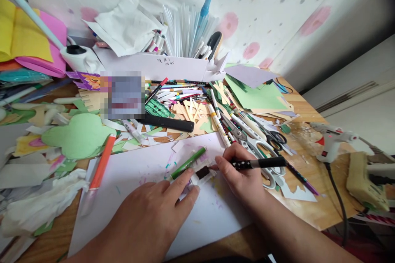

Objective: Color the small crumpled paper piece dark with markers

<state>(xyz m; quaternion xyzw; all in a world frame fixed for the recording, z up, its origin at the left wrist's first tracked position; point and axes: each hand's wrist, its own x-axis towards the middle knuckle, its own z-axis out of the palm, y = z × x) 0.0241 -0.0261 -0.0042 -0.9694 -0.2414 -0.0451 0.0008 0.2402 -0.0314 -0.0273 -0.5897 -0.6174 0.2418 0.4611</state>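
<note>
Ideally, I press the small dark-patched piece flat on the white sheet and stroke lightly, since a firm push could make it slip. My right hand grips one black pen, its tip by the patch; my left hand lies open, fingertips at the piece, gripping nothing. Counting: one green marker just beside the piece, one orange marker across the sheet's left edge, one glue gun on the desk.

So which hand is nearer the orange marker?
Left. The left hand is over the white sheet, right of the orange marker; the right hand, holding a black pen, is farther right.
</note>
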